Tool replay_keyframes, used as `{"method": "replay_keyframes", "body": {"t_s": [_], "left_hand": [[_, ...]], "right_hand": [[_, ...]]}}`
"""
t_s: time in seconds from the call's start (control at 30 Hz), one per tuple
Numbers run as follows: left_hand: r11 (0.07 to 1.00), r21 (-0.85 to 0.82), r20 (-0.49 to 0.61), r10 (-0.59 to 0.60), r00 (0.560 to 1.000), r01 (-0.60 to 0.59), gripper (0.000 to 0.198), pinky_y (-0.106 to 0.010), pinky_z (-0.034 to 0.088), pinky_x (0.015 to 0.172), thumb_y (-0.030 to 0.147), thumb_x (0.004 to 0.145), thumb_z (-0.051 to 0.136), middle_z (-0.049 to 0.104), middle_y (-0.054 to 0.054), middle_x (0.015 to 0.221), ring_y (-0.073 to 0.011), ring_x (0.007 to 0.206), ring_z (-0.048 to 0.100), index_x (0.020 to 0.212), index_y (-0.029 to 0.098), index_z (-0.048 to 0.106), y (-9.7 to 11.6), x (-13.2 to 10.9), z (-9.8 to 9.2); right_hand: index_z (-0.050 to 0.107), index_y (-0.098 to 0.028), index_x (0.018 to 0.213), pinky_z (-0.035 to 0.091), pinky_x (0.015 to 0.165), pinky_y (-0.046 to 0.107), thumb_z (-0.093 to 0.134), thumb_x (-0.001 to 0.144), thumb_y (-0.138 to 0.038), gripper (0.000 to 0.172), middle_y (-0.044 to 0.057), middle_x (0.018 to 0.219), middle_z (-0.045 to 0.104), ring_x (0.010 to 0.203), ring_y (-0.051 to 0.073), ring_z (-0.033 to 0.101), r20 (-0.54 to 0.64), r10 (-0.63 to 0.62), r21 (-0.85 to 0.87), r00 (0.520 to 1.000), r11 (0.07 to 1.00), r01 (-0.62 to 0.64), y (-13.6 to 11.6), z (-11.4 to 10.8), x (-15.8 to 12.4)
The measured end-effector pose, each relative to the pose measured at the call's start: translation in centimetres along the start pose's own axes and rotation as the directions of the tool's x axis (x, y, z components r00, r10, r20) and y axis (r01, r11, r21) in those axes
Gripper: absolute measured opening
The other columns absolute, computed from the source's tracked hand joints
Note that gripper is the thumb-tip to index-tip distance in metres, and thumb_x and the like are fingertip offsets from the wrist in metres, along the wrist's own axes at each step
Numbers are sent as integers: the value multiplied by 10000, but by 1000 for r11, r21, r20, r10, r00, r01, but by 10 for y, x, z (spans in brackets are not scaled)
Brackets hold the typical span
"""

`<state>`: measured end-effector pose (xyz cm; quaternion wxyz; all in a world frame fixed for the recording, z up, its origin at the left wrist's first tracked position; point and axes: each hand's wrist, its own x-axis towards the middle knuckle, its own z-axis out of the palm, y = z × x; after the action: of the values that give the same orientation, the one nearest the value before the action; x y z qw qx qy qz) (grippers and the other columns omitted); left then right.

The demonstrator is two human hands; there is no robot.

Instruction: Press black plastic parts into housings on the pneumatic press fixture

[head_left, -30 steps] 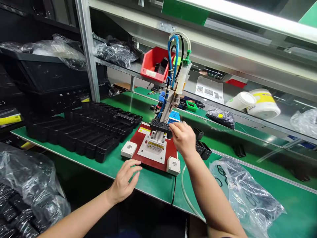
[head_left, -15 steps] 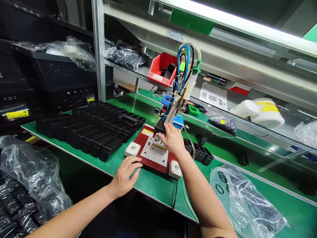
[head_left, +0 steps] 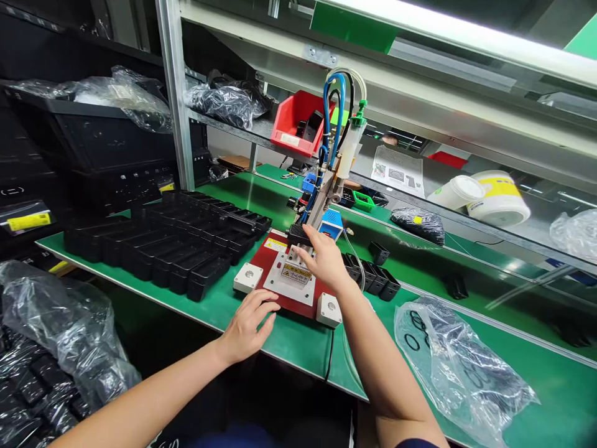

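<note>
A dispensing fixture stands on a red base plate [head_left: 273,260] with two white buttons, one at the left [head_left: 246,277] and one at the right [head_left: 329,308]. A syringe with blue hoses [head_left: 347,146] leans over it. A black part [head_left: 297,234] sits on the fixture's nest. My right hand [head_left: 324,261] lies over the nest with fingers stretched out, fingertips by the black part. My left hand [head_left: 249,323] is open, fingers apart, fingertips touching the red plate's front edge near the left white button.
Black moulded trays [head_left: 163,249] fill the green bench [head_left: 289,345] on the left. A row of black parts [head_left: 373,279] lies right of the fixture. A plastic bag of black rings [head_left: 459,367] is at right, another bag [head_left: 51,342] at lower left. A metal post [head_left: 171,93] rises behind.
My right hand has set the black part down on the nest and flattened its fingers over it. My left hand has slid forward to the red plate's edge.
</note>
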<state>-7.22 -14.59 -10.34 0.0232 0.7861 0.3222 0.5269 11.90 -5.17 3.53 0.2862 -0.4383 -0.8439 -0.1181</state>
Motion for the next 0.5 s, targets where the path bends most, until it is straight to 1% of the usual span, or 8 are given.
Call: {"method": "replay_keyframes", "body": {"t_s": [0.1, 0.13, 0.2, 0.23, 0.27, 0.33, 0.4, 0.5], "left_hand": [[989, 143, 13, -38, 999, 36, 249, -418, 472, 970, 140, 892, 520, 602, -118, 1169, -238, 1136, 559, 1133, 181, 566, -15, -4, -8], [974, 215, 7, -71, 997, 68, 281, -431, 467, 973, 159, 895, 521, 597, -128, 1200, -252, 1157, 554, 1174, 180, 549, -23, -6, -13], [931, 348, 14, -126, 992, 113, 351, -441, 474, 949, 201, 899, 523, 586, -146, 1251, -278, 1187, 546, 1249, 174, 510, -42, -11, -22], [910, 399, 36, -139, 990, 113, 378, -437, 481, 929, 218, 900, 523, 583, -152, 1269, -287, 1195, 545, 1274, 170, 496, -51, -14, -25], [895, 435, 70, -142, 987, 98, 394, -429, 487, 911, 229, 901, 522, 582, -155, 1281, -292, 1200, 545, 1289, 166, 488, -58, -16, -28], [880, 472, 130, -127, 983, 52, 405, -414, 486, 899, 230, 901, 521, 582, -157, 1294, -294, 1206, 546, 1299, 159, 489, -68, -19, -32], [872, 489, 138, -103, 985, 23, 413, -417, 466, 928, 222, 896, 526, 581, -160, 1302, -297, 1221, 539, 1302, 154, 492, -71, -20, -32], [859, 511, 137, -62, 989, -17, 428, -424, 434, 957, 220, 892, 537, 588, -159, 1302, -301, 1244, 524, 1310, 150, 481, -67, -17, -31]], "right_hand": [[474, -160, 1380, 422, 1075, 437, 500, 951, -399, 492, 139, 1406, 516, 1312, 249, 475, -195, 103, 74, 975, 993, -90, 8, -4, -41], [494, -156, 1357, 440, 1057, 448, 487, 957, -377, 457, 146, 1369, 548, 1280, 253, 506, -264, 161, 70, 951, 987, -148, 11, -1, -63], [541, -152, 1295, 493, 981, 482, 476, 958, -341, 392, 153, 1261, 620, 1186, 276, 577, -336, 269, 26, 903, 961, -277, 14, 12, -115], [554, -162, 1274, 527, 922, 480, 465, 961, -327, 364, 146, 1200, 652, 1118, 276, 618, -303, 303, 6, 903, 949, -316, 14, 20, -141], [546, -174, 1279, 542, 893, 475, 451, 965, -308, 355, 137, 1191, 658, 1101, 275, 628, -235, 306, -13, 923, 948, -318, 13, 28, -164], [497, -176, 1331, 536, 906, 474, 457, 958, -279, 389, 149, 1279, 607, 1186, 289, 581, -166, 283, -49, 945, 954, -295, 8, 40, -198], [423, -172, 1390, 519, 926, 462, 460, 954, -245, 444, 159, 1344, 556, 1244, 287, 534, -162, 279, -82, 946, 952, -295, 0, 43, -212], [398, -148, 1384, 498, 908, 433, 467, 949, -212, 445, 163, 1325, 564, 1238, 280, 520, -153, 264, -123, 952, 951, -283, -8, 36, -204]]}}
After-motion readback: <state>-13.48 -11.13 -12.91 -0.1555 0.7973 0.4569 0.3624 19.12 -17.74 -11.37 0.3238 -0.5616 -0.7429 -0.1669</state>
